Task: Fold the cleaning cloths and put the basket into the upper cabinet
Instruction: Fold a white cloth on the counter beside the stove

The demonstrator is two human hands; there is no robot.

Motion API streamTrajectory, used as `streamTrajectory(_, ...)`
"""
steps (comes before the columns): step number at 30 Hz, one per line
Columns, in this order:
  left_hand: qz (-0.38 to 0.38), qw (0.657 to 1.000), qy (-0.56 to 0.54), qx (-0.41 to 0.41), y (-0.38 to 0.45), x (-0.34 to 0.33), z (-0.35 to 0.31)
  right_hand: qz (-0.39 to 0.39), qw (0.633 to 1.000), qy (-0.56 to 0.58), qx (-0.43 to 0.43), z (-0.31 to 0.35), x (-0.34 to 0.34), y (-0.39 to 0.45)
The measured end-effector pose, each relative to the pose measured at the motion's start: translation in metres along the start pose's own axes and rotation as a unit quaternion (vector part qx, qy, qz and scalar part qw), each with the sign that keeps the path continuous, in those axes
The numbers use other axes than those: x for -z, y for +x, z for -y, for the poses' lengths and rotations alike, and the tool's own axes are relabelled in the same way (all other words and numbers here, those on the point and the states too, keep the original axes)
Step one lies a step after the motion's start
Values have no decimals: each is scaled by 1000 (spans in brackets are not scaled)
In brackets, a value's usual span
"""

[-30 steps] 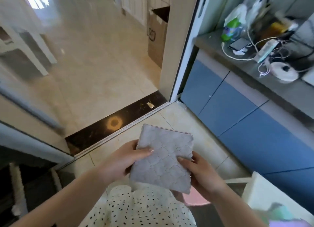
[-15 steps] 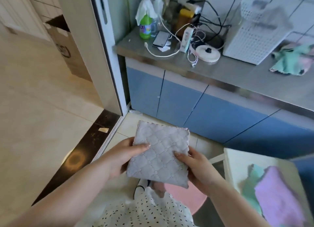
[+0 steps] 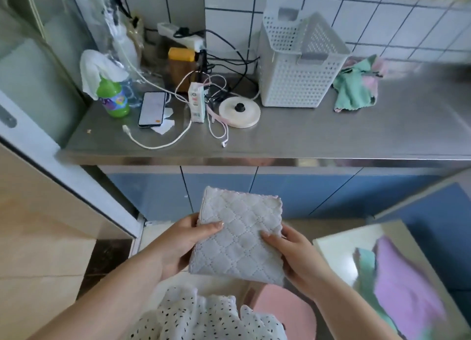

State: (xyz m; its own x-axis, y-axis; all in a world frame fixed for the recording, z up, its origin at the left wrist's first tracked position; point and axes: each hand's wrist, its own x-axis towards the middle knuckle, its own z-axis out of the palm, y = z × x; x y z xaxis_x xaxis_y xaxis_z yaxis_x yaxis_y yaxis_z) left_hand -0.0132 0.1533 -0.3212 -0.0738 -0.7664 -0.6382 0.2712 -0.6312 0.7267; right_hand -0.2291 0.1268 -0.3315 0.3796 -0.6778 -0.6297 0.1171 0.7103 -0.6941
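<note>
Left hand (image 3: 178, 240) and right hand (image 3: 293, 253) both pinching one folded grey quilted cloth (image 3: 239, 237) at waist height, one white perforated plastic basket (image 3: 297, 59) up on the steel counter (image 3: 331, 135), one crumpled teal-pink cloth (image 3: 355, 87) beside it, two more cloths, purple (image 3: 405, 288) and teal (image 3: 364, 263), lower right

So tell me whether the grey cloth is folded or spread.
Folded: the grey cloth is a compact square with doubled edges, held by both hands.
</note>
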Motion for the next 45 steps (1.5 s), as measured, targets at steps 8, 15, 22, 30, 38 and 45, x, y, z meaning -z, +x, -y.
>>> streamTrajectory(8, 58, 991, 119, -24, 109, -8, -95, -78, 993, 58, 61, 75, 11, 66)
streamTrajectory(15, 108, 975, 192, -42, 188, -26, -191, -115, 979, 130, 110, 155, 15, 113)
streamTrajectory(22, 116, 975, 183, -50, 235, -64, -261, -119, 974, 134, 136, 238, 43, 147)
streamTrajectory(30, 63, 984, 131, -100, 257, -119, -321, -46, 980, 85, 177, 344, 85, 165)
streamTrajectory(38, 4, 981, 94, -171, 286, -159, -390, 31, 977, -24, 211, 463, 111, 200)
streamTrajectory(45, -51, 975, 81, -199, 377, -169, -460, -52, 971, -108, 205, 555, 128, 314)
